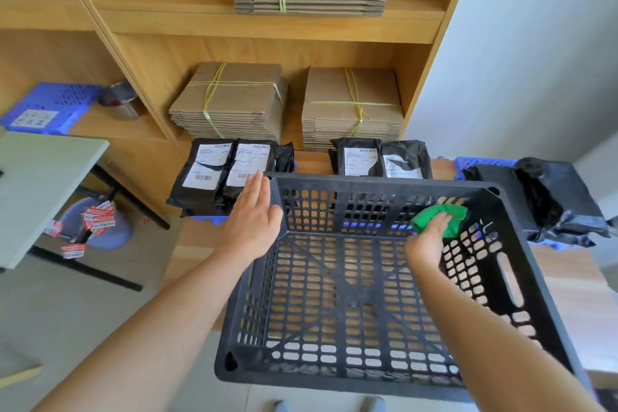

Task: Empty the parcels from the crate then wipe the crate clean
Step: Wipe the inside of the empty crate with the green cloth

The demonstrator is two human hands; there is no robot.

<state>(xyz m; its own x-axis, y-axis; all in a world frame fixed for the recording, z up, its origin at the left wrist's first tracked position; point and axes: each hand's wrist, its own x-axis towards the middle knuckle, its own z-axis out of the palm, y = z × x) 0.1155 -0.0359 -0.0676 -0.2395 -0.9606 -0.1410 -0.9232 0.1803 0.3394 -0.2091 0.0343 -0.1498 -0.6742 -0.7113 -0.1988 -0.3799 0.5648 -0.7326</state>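
Observation:
A black perforated plastic crate [351,375] stands in front of me with nothing inside but my right hand and a cloth. My right hand [428,241] is inside it, pressing a green cloth [441,216] against the far right inner corner. My left hand [254,214] lies flat, fingers together, against the outside of the crate's far left corner. Black parcels with white labels [217,174] lie on the low shelf behind the crate, with two more parcels [381,159] to their right. A black bag-like bundle [541,197] sits beside the crate on the right.
Tied bundles of flat cardboard [230,97] fill the wooden shelving [267,25] behind. A blue crate [50,107] and a tape roll [117,99] sit on the left shelf. A grey table [36,184] stands left, above a bin with red labels [97,221]. White wall at right.

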